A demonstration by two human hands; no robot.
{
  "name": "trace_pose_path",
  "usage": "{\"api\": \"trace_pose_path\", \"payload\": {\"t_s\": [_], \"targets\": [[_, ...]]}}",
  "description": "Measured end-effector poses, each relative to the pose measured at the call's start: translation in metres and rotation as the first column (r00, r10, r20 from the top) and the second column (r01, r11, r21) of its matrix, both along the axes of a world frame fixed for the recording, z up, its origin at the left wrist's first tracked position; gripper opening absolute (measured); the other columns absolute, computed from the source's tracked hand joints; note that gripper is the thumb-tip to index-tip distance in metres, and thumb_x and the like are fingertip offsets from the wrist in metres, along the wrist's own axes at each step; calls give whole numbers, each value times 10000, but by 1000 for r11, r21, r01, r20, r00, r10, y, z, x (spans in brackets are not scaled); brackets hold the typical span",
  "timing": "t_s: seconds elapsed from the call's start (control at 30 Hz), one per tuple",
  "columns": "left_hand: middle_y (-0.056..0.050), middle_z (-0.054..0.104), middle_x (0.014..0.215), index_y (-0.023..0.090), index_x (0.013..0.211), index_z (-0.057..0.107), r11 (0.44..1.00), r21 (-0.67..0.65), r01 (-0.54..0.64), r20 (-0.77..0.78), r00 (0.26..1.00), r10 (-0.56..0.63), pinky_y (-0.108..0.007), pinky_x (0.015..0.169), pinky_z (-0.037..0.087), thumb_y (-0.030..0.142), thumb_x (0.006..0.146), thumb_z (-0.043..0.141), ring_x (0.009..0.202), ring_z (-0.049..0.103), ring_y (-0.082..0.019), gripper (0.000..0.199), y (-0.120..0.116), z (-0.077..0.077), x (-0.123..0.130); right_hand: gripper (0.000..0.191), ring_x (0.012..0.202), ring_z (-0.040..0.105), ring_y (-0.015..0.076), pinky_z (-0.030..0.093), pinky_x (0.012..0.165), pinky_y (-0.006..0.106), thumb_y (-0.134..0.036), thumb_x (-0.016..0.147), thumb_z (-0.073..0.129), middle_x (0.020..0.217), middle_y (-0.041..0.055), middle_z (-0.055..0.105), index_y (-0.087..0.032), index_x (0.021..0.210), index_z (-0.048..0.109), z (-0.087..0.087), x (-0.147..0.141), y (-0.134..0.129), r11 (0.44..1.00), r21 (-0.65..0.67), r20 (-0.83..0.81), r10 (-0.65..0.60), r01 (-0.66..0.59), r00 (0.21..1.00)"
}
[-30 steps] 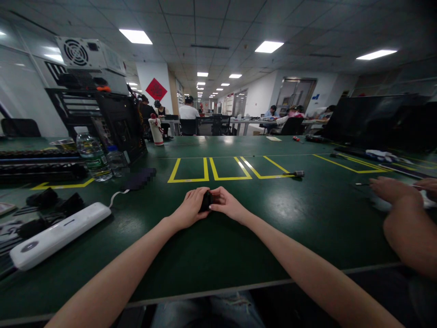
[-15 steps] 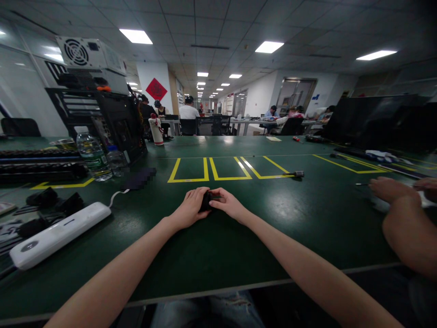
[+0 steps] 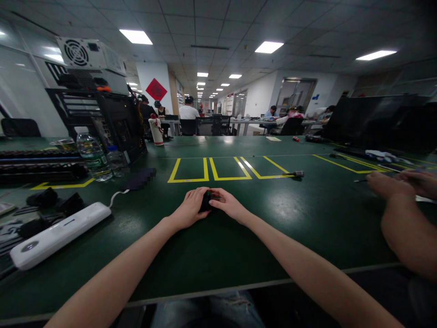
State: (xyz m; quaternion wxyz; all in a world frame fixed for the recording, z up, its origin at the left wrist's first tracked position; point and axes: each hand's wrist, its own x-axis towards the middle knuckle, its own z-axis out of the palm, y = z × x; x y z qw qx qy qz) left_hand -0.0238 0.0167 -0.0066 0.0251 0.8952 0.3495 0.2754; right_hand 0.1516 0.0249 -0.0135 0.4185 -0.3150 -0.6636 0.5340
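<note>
Low over the green table [image 3: 218,255], a small black block-like object [image 3: 205,202] sits between my two hands. My left hand [image 3: 187,209] is closed around its left side, fingers over the top and thumb below. From the other side, the fingertips of my right hand [image 3: 229,205] pinch at its right edge. Something thin and greenish shows near those fingertips, too small to name. Most of the black object is covered by my fingers, so its kind cannot be made out.
Yellow tape outlines [image 3: 230,178] mark the table beyond my hands, with a short dark-handled tool [image 3: 297,174] by the right one. At left are a white power strip [image 3: 61,234], a water bottle [image 3: 92,155] and a computer case [image 3: 119,123]. A co-worker's hands [image 3: 389,186] work at right.
My hands and the black object hold nearly the same place. At right, the co-worker's hands have shifted slightly to the left and up.
</note>
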Motion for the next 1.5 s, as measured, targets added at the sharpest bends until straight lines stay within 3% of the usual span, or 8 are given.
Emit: {"api": "trace_pose_path", "payload": {"t_s": [0.23,0.43,0.57,0.77,0.97,1.17,1.33,1.5], "targets": [[-102,395,1185,182,1204,247,1000,-13,1,-10,1000,-1,-438,957,259,238,701,569,1121,369,-240,600,0,1,-1,419,967,513,163,412,860,360,-158,599,664,1006,20,493,-209,951,442,0,2,-4,998,32,-11,63,-62,998],[-96,404,1173,189,1194,257,1000,0,7,1,1000,-7,-438,954,262,258,721,549,1112,377,-234,560,2,-1,0,246,924,520,148,410,849,345,-268,697,582,950,21,521,-196,909,478,0,0,-3,999,47,-42,-1,3,999],[-97,405,1174,189,1195,256,1000,-8,4,-2,1000,-4,-440,954,263,257,717,556,1113,378,-236,569,1,-1,-1,329,958,509,158,398,867,365,-251,697,584,995,38,510,-199,995,455,-1,0,0,1000,8,-7,-11,11,1000],[-92,405,1179,204,1203,249,1000,-24,9,-6,1000,-10,-457,952,260,243,714,555,1115,382,-241,578,-1,2,-1,422,972,502,162,402,867,368,-193,602,668,998,23,498,-212,960,446,-3,4,-1,998,34,9,49,-50,999],[-98,412,1169,192,1186,262,1000,12,-5,8,1000,5,-447,936,282,255,706,566,1107,385,-244,571,3,-3,0,251,908,518,145,402,851,356,-272,694,586,928,17,520,-202,912,484,-4,1,1,998,58,-30,-17,19,999],[-101,412,1170,194,1190,263,1000,1,5,0,1000,-5,-451,939,276,256,716,558,1112,384,-245,561,0,0,-1,346,952,514,164,390,877,380,-237,659,619,1004,40,510,-191,968,469,-1,1,0,1000,-6,-9,18,-19,1000],[-102,406,1181,192,1196,258,1000,-17,-1,-11,1000,1,-450,942,273,248,711,563,1117,381,-247,575,-2,3,-1,425,960,508,160,409,861,363,-189,585,681,966,14,501,-207,939,447,-2,4,-1,998,30,-18,61,-61,998],[-96,404,1184,197,1195,257,1000,-7,-2,-5,1000,2,-447,943,273,252,720,553,1114,382,-240,563,-1,1,0,272,898,524,147,414,839,365,-285,682,597,932,18,514,-199,913,480,-3,2,0,999,34,-13,-15,15,1000]]}}
